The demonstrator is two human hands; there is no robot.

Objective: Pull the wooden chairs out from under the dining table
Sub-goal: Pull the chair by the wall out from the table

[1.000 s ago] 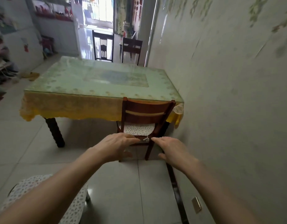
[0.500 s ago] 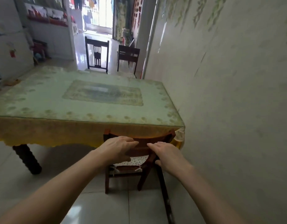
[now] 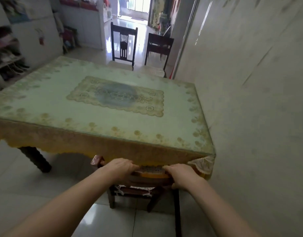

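Note:
A dark wooden chair (image 3: 140,181) is tucked under the near edge of the dining table (image 3: 103,103), which wears a green and yellow lace cloth. Only the chair's backrest, seat cushion and rear legs show below the cloth fringe. My left hand (image 3: 120,168) grips the left part of the backrest's top rail. My right hand (image 3: 180,176) grips the right part. Two more wooden chairs stand at the table's far side: one with a slatted back (image 3: 124,44) and one with a plain back (image 3: 159,47), both drawn back from the table.
A pale wall (image 3: 250,100) runs close along the table's right side. A dark table leg (image 3: 35,159) stands at the left. Shelves and cabinets (image 3: 9,53) line the left of the room. Pale tiled floor (image 3: 44,194) lies around me.
I have come closer to the table. Both hands went from hovering in front of the chair to closing on its backrest rail.

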